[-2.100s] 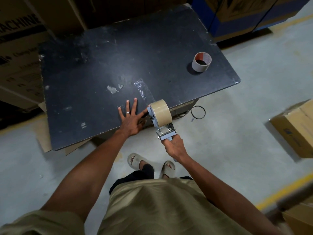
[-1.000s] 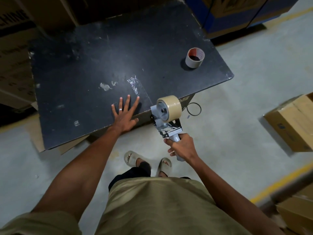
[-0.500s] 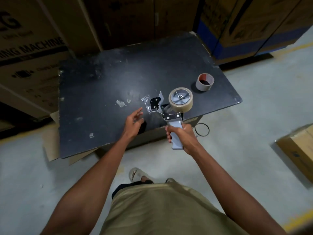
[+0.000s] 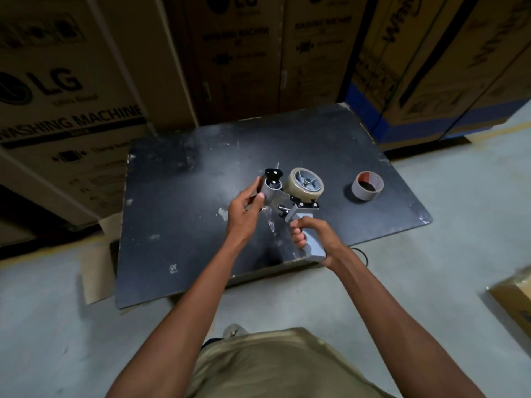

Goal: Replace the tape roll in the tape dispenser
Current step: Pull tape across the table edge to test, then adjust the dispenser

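I hold a grey tape dispenser point(image 4: 298, 209) above the black table point(image 4: 184, 231). A tan tape roll point(image 4: 305, 185) sits on its wheel, hub facing up. My right hand point(image 4: 311, 234) is wrapped around the grey handle. My left hand point(image 4: 245, 209) pinches the dispenser's front end, by the roller and black flap point(image 4: 271, 179). A nearly used-up roll, a cardboard core with a red inside point(image 4: 367, 185), lies on the table to the right, apart from both hands.
Tall cardboard appliance boxes point(image 4: 71, 90) stand right behind the table. A strip of clear tape point(image 4: 270, 222) is stuck to the tabletop under the dispenser. Another carton point(image 4: 514, 300) sits on the concrete floor at the right. A black ring point(image 4: 363, 255) lies below the table's near edge.
My right hand lifted the dispenser off the table's near edge and turned it hub-up. My left hand left the tabletop and took hold of the dispenser's front end.
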Available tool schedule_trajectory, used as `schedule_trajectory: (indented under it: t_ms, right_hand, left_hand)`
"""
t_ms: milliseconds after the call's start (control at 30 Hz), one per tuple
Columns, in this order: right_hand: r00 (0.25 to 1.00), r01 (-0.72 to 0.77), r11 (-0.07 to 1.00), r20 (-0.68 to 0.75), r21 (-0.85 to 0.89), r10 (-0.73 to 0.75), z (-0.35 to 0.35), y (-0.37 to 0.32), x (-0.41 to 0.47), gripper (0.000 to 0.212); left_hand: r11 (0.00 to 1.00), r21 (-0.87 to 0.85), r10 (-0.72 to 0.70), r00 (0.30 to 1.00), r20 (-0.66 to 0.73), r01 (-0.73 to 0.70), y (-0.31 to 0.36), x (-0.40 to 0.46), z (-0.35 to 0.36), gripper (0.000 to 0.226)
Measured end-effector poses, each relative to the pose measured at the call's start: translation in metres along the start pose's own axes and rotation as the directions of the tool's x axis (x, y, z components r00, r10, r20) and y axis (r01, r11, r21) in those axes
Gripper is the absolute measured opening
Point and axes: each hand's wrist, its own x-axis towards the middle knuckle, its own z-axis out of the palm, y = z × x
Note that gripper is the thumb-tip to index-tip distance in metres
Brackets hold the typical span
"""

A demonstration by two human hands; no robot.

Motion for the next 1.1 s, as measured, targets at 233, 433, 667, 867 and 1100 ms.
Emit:
schedule_trajectory:
  t_ms: [233,433,667,867,1100]
  right_hand:
    - [0.999,-0.052,0.993,0.016,0.105,0.05,0.018,-0.012,0.031,0.005]
    - [0.999,-0.04,0.991,-0.01,0.126,0.042,0.022,-0.017,0.049,0.015]
    - [0.998,-0.061,0.983,0.024,0.172,0.058,0.017,-0.025,0.066,0.009]
    - [0.997,-0.082,0.984,0.02,0.156,0.08,0.007,-0.045,0.081,0.01]
    - [0.99,-0.137,0.984,0.045,0.11,0.133,-0.014,-0.073,0.101,0.006]
  left_hand:
    - [0.984,0.144,0.111,0.993,-0.042,-0.104,0.006,0.03,-0.02,0.033]
    - [0.992,0.101,0.08,0.997,-0.003,-0.08,0.009,0.059,-0.044,0.03]
    - [0.998,-0.061,-0.004,1.0,0.027,0.006,0.013,0.082,-0.053,0.025]
    - [0.998,-0.029,-0.052,0.994,0.095,0.055,0.014,0.114,-0.05,0.039]
    - [0.995,0.096,-0.052,0.972,0.231,0.031,0.016,0.155,-0.051,0.012]
